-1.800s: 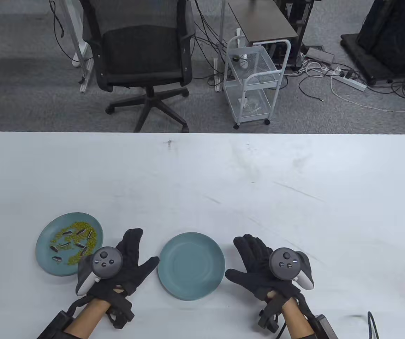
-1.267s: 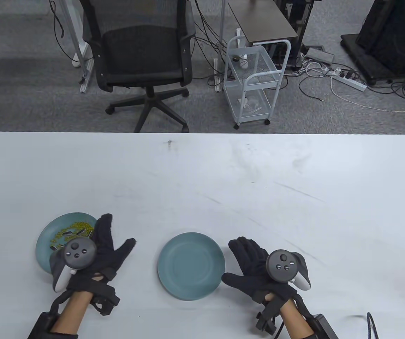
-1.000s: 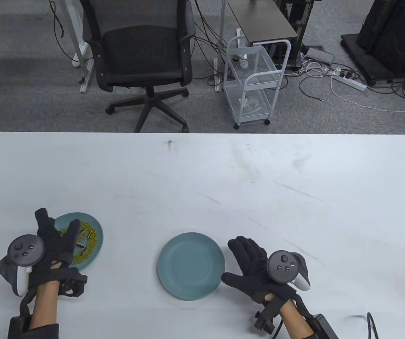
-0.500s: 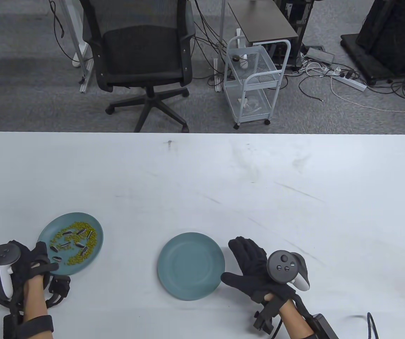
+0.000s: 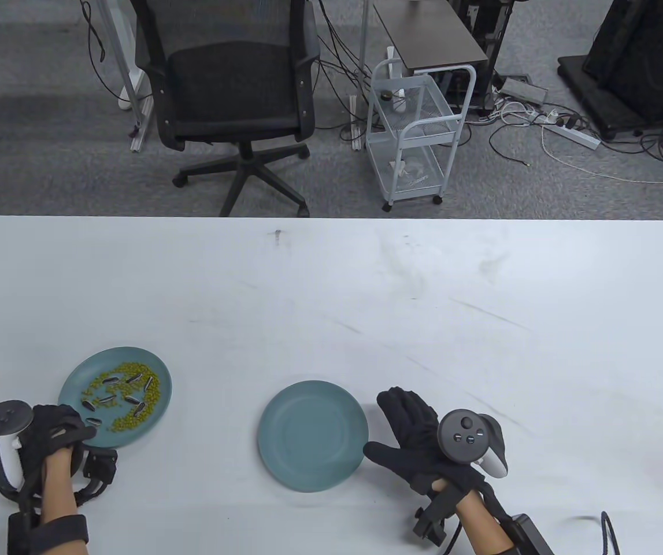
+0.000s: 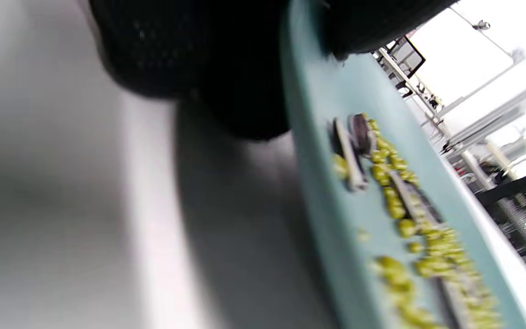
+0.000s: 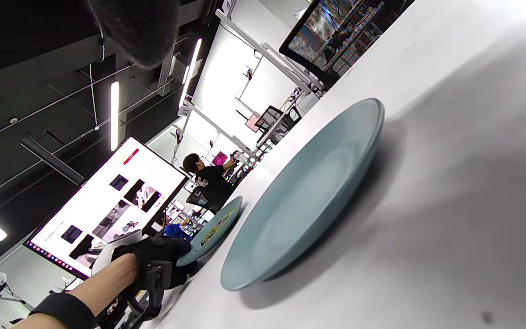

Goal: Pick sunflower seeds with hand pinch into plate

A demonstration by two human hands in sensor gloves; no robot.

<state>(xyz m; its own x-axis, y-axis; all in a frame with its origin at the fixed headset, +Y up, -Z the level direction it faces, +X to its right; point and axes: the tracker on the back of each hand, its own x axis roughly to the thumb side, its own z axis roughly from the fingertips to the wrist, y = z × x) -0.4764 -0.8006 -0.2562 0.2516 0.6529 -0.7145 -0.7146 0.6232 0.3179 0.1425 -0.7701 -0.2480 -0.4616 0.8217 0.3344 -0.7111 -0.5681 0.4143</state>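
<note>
A teal plate at the left holds several dark striped sunflower seeds mixed with green beans. My left hand grips this plate's near-left rim. In the left wrist view the thumb lies on top of the rim and the fingers lie below it, close to a sunflower seed. An empty teal plate sits in the middle. My right hand rests flat and open on the table just right of it, holding nothing. The empty plate also shows in the right wrist view.
The white table stretches far back and to the right. An office chair and a white wire cart stand on the floor beyond the table's far edge. A black cable lies at the near right corner.
My left hand moved left from between the two plates, over the seed plate, to its near-left rim and took hold of it. The plate shifted slightly. My right hand barely moved.
</note>
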